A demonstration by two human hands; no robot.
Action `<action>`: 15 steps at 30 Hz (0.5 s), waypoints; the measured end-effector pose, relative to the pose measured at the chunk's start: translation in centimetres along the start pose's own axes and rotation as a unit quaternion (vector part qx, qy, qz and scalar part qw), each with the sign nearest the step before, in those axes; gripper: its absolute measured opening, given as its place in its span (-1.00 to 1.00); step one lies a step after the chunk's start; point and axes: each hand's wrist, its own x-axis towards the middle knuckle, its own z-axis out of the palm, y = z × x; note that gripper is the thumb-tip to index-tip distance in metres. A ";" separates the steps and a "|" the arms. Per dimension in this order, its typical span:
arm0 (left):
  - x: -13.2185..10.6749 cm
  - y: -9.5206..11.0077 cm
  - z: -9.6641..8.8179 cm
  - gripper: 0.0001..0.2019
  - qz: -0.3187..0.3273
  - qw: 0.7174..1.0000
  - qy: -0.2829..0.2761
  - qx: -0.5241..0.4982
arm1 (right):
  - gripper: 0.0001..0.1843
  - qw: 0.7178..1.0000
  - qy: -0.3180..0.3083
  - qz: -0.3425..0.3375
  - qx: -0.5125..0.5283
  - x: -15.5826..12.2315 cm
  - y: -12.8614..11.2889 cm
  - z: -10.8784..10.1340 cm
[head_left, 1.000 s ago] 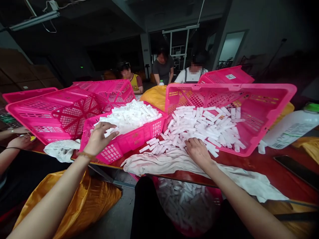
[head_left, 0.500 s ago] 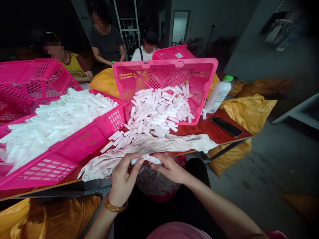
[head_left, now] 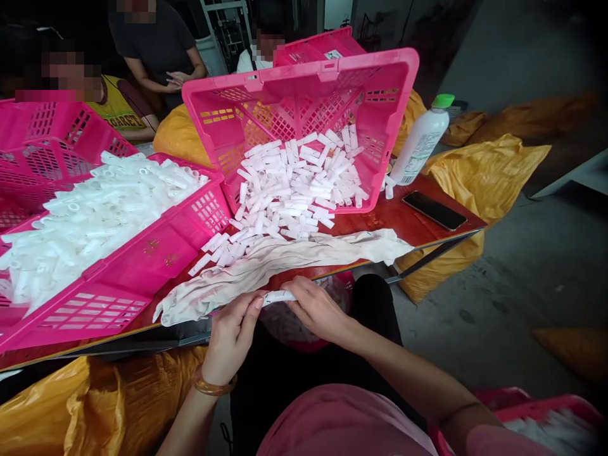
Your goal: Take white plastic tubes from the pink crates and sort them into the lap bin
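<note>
Both hands were pinched onto one short white tube, held level between them just off the table's near edge. The left hand had thumb and fingertips closed on the tube's left end, with a bangle on its wrist. The right hand had fingers closed on the right end, palm down.

Directly under the hands was part of a pink bin with whitish pieces inside, mostly hidden. Just beyond the fingertips a crumpled off-white cloth lay along the table edge. Loose tubes were spilled on the cloth's far side.

Further out from the right hand, a tilted pink basket was tipped toward the person, its pile of tubes sliding out the low side. Further out from the left hand, a second pink basket sat heaped with white tubes, and another pink basket stood behind it.

Right of the right hand and beyond it, a dark phone lay flat on the table and a white bottle with a green cap was near the tilted basket. Yellow sacks lay past the table's right end. A yellow sack sat below the left hand. Low right, near the right arm, was another pink basket.

Co-workers were at the far side, well apart from the hands.
</note>
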 end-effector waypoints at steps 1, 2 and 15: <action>0.1 0.0 -0.1 -0.74 0.000 1.000 -0.012 0.008 | -0.78 1.000 -0.002 -0.004 0.001 -0.1 0.1 0.0; 0.1 -0.1 -0.1 -0.73 -0.005 1.000 -0.026 0.013 | -0.77 1.000 0.000 -0.014 -0.011 -0.2 0.2 0.0; -1.6 -0.3 2.7 -0.59 -0.022 0.999 0.008 0.035 | -0.71 0.994 -0.005 -0.043 -0.103 -1.0 0.7 1.6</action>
